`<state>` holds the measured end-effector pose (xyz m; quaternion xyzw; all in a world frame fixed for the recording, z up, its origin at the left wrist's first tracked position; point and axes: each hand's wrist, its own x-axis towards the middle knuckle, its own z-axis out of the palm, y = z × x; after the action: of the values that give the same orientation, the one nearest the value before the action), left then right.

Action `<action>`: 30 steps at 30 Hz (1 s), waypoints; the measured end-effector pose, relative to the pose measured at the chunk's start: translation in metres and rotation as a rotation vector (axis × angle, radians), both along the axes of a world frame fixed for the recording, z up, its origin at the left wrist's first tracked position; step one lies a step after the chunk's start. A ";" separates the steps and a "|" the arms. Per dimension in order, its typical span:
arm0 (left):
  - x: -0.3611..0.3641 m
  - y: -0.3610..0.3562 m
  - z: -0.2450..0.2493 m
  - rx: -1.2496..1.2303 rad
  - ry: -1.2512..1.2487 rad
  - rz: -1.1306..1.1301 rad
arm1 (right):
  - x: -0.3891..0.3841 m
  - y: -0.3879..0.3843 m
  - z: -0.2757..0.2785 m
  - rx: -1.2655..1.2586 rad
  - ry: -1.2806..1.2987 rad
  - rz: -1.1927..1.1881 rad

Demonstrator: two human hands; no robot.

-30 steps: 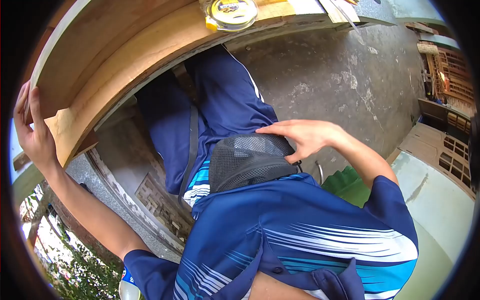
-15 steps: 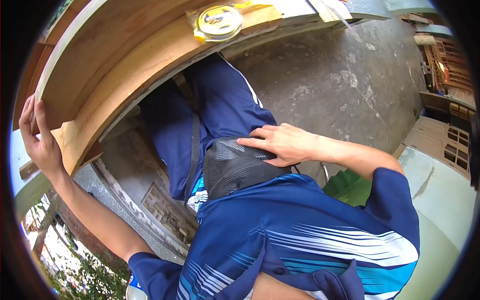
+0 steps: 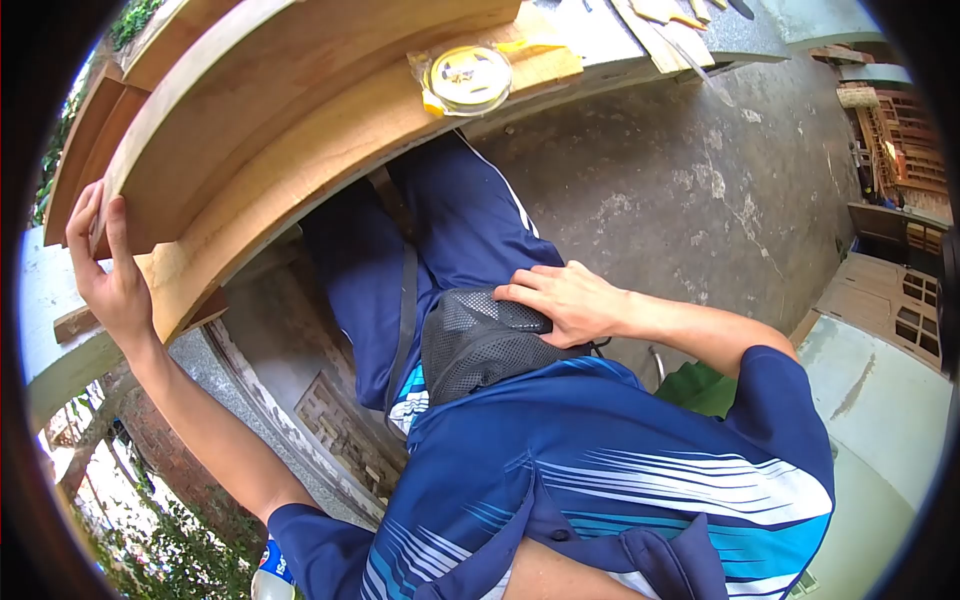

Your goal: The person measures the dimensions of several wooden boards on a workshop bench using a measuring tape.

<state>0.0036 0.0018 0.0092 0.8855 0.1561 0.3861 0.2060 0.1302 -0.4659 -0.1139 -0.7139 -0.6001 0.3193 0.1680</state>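
At the left, my left hand (image 3: 118, 270) grips the near end of an upright wooden board (image 3: 230, 110), with fingers on its far side. That board stands on a flat wooden plank (image 3: 300, 180) along the bench edge. On my lap lies a black mesh bag (image 3: 478, 335). My right hand (image 3: 578, 305) rests on its upper edge with the fingers bent; whether they pinch the mesh is hard to tell. A yellow and white round tape measure (image 3: 468, 78), in clear wrap, lies on the plank at the top.
Wood strips (image 3: 655, 35) and thin tools lie at the bench's top right. A small wood block (image 3: 75, 323) sits at the left. Below is a grey concrete floor (image 3: 660, 160). Wooden panels (image 3: 890, 290) and a pale green surface (image 3: 860, 400) stand at the right.
The bench, boards and tape measure appear shifted right and down as the view moved. My left hand remains on the board's end. The fingers of my right hand are more bent on the mesh bag.
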 end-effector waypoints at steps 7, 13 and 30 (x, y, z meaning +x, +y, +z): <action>0.000 -0.006 0.003 0.007 -0.004 -0.006 | 0.003 -0.011 -0.024 0.156 0.105 -0.051; 0.000 -0.008 0.007 0.043 0.017 -0.026 | 0.073 -0.002 0.032 0.363 0.290 -0.225; 0.004 -0.010 0.023 -0.174 0.065 0.044 | 0.115 0.065 0.061 0.789 -0.205 -0.529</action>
<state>0.0074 -0.0078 0.0323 0.8727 0.2151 0.3466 0.2684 0.2449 -0.4008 -0.0530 -0.7517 -0.4868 -0.0581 0.4411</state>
